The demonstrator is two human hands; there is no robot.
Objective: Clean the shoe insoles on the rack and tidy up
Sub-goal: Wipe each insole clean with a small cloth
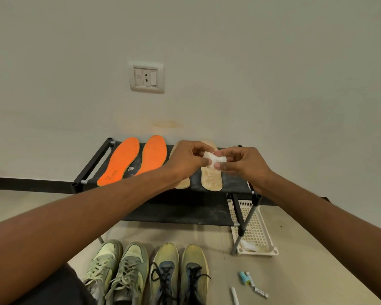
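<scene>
Laced mesh sneakers [145, 271], both hands pinching crumpled wipe [215, 159]

left beige insole [183, 182] mostly hidden behind forearm, white pen [235, 296] cut off at bottom edge, tube label [259, 290] unreadable

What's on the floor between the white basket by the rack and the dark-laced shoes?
In the head view, bare floor separates the white basket from the dark-laced shoes; the small blue tube lies nearer the camera, outside that stretch.

I can read no text here: the faint stamp on my left orange insole [118, 162] is too blurred.
</scene>
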